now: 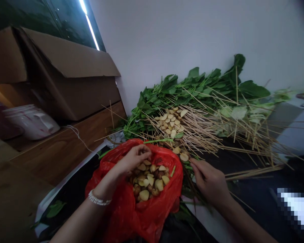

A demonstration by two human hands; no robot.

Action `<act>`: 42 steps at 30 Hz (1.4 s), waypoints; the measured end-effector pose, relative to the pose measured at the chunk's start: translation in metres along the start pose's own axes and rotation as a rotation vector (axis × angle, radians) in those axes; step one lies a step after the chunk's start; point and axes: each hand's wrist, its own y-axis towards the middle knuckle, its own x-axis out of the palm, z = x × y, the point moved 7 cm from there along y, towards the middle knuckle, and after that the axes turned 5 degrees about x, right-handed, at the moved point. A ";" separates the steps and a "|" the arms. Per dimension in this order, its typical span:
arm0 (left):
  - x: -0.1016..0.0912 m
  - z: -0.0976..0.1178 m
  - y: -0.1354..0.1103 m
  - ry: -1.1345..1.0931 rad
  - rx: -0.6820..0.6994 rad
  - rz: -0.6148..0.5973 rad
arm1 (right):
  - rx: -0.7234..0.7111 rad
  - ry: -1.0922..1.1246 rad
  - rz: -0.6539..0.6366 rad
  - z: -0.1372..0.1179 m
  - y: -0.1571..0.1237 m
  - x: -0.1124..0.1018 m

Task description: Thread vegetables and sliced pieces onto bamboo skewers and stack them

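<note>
A red plastic bag (171, 202) lies open in front of me, holding many cut potato pieces (144, 195). Over its far left part hovers my left hand (136, 158), its fingers bent and closed; what they hold, if anything, is hidden. To the right of the bag, my right hand (210, 179) is closed in a pinch on what looks like a skewer, mostly hidden, with potato slices (184, 157) by the fingertips. Beyond the bag, skewered potato slices (170, 123) rest in a pile on many thin bamboo skewers (202, 130).
Leafy green stalks (177, 89) lie along the white wall, with pale cabbage-like leaves (239, 113) to the right. Skewer ends stick out at several angles there. On the left are a cardboard box (88, 91) and a white plastic tub (31, 123) on a wooden surface (91, 125).
</note>
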 end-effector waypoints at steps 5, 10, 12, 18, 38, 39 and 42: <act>0.053 0.015 -0.009 -0.898 -0.243 -0.098 | -0.017 0.007 -0.014 -0.005 -0.001 0.001; 0.071 0.012 -0.003 -1.154 -0.168 -0.154 | 0.002 0.008 -0.022 -0.002 -0.002 0.001; 0.074 0.004 -0.003 -1.151 -0.132 -0.136 | 0.002 0.021 -0.036 -0.002 -0.003 0.003; 0.068 -0.003 -0.009 -1.099 -0.082 -0.040 | -0.008 0.061 -0.067 -0.006 -0.006 0.009; 0.053 -0.006 -0.010 -1.094 -0.093 0.082 | -0.014 0.054 -0.094 -0.010 -0.008 0.009; 0.050 -0.006 -0.009 -1.148 -0.084 0.107 | -0.014 0.058 -0.103 -0.011 -0.009 0.010; 0.045 -0.008 -0.006 -1.252 -0.077 0.161 | -0.017 0.073 -0.123 -0.013 -0.011 0.012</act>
